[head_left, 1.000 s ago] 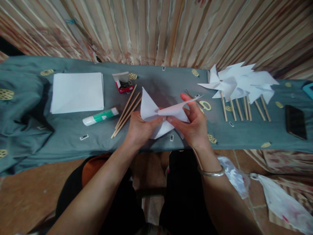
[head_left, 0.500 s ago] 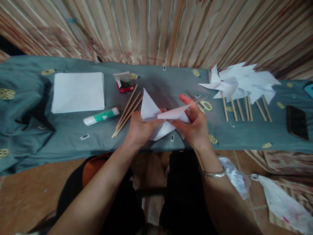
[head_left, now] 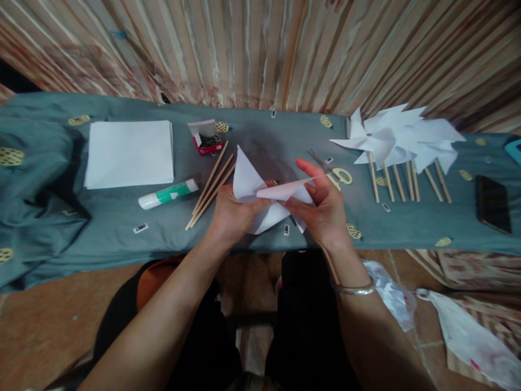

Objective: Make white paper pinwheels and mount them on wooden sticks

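Observation:
A white paper pinwheel point(head_left: 249, 176), its blades partly curled to the middle, is held between both hands above the cloth-covered table. My left hand point(head_left: 233, 213) grips its left side, with the thumb pressed near the centre. My right hand point(head_left: 323, 209) pinches the right side, thumb below a folded blade and index finger stretched outward. The other fingers of both hands are partly hidden behind the paper. Just left of my left hand lie three wooden sticks point(head_left: 209, 187). Beyond my right hand rest scissors point(head_left: 341, 175) with yellow handles.
On the left are a stack of white paper point(head_left: 129, 153), a glue stick point(head_left: 168, 194) and an open red box point(head_left: 207, 142) of small dark pieces. Several finished pinwheels point(head_left: 401, 138) lie on the right, near a phone point(head_left: 493, 203). Plastic bags point(head_left: 472, 336) are on the floor.
The folded blade's tip has shifted slightly left toward the pinwheel's centre, and the right index finger moved a little left with it. Both hands keep their hold.

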The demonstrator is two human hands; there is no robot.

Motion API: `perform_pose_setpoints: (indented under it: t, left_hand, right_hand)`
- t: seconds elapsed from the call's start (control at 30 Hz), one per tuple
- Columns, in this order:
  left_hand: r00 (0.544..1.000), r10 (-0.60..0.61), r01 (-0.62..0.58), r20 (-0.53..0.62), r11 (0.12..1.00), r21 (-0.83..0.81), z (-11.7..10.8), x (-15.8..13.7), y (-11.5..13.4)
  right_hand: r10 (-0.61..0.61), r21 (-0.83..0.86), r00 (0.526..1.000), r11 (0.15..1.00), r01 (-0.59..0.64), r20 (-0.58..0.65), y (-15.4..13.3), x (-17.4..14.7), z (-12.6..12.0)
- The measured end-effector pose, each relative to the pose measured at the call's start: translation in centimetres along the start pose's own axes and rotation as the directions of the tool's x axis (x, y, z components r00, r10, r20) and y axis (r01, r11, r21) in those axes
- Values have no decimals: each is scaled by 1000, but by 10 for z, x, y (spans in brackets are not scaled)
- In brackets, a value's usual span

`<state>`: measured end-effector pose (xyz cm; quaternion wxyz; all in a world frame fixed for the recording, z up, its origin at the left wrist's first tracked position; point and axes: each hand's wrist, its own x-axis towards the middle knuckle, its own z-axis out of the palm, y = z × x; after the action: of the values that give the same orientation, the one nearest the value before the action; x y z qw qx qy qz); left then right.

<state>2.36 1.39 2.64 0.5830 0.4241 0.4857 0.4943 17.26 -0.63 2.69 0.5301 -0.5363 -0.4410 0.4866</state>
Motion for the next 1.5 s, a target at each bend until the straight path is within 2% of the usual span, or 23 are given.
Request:
perform_pose_setpoints:
  t: [0.33, 0.57, 0.93, 1.03, 1.2, 1.33, 1.5]
  left_hand:
    - [1000, -3, 3, -5, 999, 43, 1, 0, 1]
    - [1000, -12, 13, 15, 1000, -17, 1, 1, -2]
    - [1000, -6, 5, 23, 1000, 28, -1, 1, 0]
    - [999, -2, 1, 44, 1000, 26, -2, 2, -2]
    - [995, -70, 72, 70, 997, -14, -1, 0, -2]
    - [991, -105, 106, 88, 994, -8, -2, -3, -2]
    - [975, -110, 118, 192, 992, -31, -7, -6, -1]
  right_hand:
    - [-11, -48, 1000, 999, 12, 20, 1, 1, -1]
    - [-6, -101, 1000, 995, 8, 23, 2, 1, -4]
    - [-9, -55, 999, 998, 11, 35, 2, 1, -2]
    - [-14, -80, 999, 997, 17, 35, 0, -1, -2]
    - [10, -171, 1000, 985, -6, 24, -2, -4, -3]
    - [0, -176, 1000, 984, -1, -4, -1, -7, -3]
    - [3, -183, 999, 983, -11, -42, -1, -8, -8]
